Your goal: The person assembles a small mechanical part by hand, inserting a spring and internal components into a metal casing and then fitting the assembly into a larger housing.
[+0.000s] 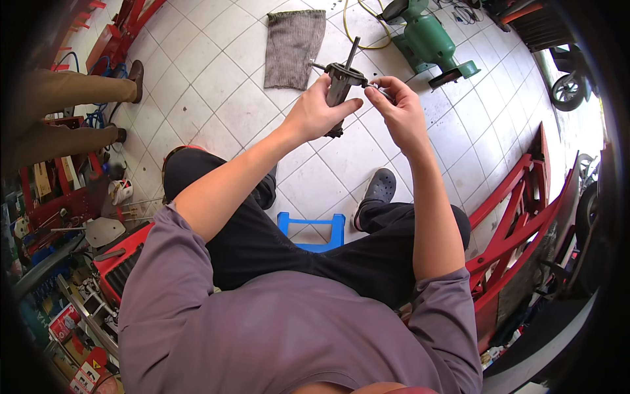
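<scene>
Although both hands are in plain view, the fingers of the left hand (307, 113) mostly vanish behind the dark cylindrical part (338, 90), with the thumb lying across its front. Between the fingertips of the right hand (403, 118) sits a slim grey piece (382, 92), largely covered; whether it is loose or joined to the part's rim is hard to tell (the fingers get in the way). The fisheye's black edge cuts off a co-worker, leaving brown-clad legs (85, 92) at ten o'clock.

The left grip is wrapped firmly around the part, which rises just off that palm toward two o'clock and stands somewhat tilted, a thin rod (353, 54) jutting from its top at about one o'clock. The right grip, pinched together on the slim piece, is close beside the part's rim, at its three to four o'clock.

Below spreads a floor (216, 108) of pale, speckled tiles. A grey ribbed cloth (294, 49) lies at twelve o'clock, a green machine (430, 43) at one, with a yellow hose (348, 29) looping near it. A blue frame (320, 248) shows at six between the knees, red metalwork (515, 246) at three to four, and jumbled tools at eight.
</scene>
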Demonstrator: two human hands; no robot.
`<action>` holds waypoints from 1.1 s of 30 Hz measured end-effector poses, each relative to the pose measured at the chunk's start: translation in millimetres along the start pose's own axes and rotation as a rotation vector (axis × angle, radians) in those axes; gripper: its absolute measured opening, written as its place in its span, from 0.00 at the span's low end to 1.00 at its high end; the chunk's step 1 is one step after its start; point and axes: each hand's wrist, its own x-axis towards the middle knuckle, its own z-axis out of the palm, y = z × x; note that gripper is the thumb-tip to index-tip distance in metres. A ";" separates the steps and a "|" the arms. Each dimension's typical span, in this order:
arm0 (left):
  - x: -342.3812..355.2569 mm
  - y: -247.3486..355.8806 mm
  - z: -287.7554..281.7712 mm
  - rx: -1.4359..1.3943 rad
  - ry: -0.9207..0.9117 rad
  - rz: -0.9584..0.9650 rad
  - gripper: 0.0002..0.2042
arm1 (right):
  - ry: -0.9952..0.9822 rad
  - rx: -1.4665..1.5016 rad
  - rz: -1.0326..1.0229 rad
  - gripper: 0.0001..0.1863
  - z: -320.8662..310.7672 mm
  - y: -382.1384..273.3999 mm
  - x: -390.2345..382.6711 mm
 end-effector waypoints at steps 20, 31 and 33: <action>-2.0 1.8 1.4 0.068 0.038 0.049 0.31 | 0.015 0.014 0.085 0.12 -3.1 -4.3 -1.5; -2.9 -0.4 -0.2 0.076 0.059 0.068 0.29 | -0.020 0.072 0.122 0.14 -2.8 -20.5 -7.2; -3.1 -1.2 -0.1 0.076 0.069 0.074 0.29 | -0.052 -0.045 0.096 0.14 -2.5 -25.9 -9.9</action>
